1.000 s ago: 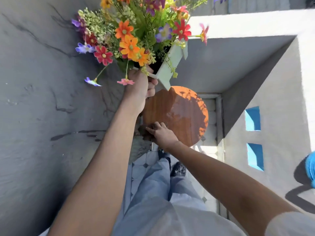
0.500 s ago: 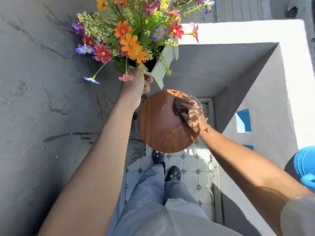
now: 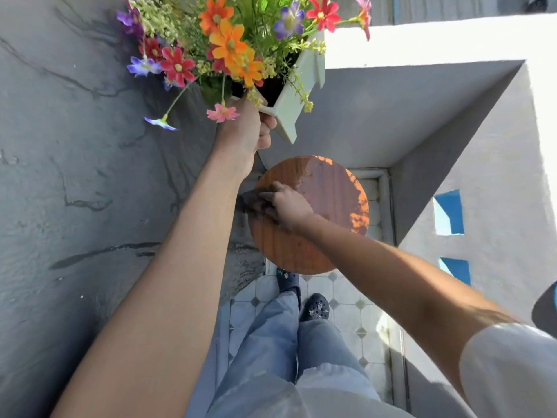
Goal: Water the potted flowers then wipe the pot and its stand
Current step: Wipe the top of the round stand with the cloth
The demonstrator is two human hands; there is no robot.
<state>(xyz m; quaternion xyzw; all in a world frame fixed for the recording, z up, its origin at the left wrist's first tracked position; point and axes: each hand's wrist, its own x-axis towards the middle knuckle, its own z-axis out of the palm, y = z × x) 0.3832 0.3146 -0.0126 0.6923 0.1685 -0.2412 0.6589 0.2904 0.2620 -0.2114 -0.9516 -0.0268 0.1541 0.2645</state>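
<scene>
left hand [image 3: 244, 131] grips the pot [image 3: 297, 86] of flowers [image 3: 229, 43], lifted clear above the stand [image 3: 328, 206]. right hand [image 3: 286, 206] presses a dark cloth [image 3: 253, 203] on the stand's left edge.

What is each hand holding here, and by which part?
Left hand grips the white flower pot by its rim; right hand presses a dark cloth onto the stand.

I saw the round wooden stand [image 3: 325, 212] standing on the tiled floor [image 3: 346, 309], in the corner where the grey wall meets the white parapet. A dark cloth [image 3: 254, 203] lay on the stand's left edge, pressed down by my right hand [image 3: 289, 206]. Sunlight fell across the stand's right side. My dark shoes [image 3: 313, 306] stood on the floor just before the stand.
</scene>
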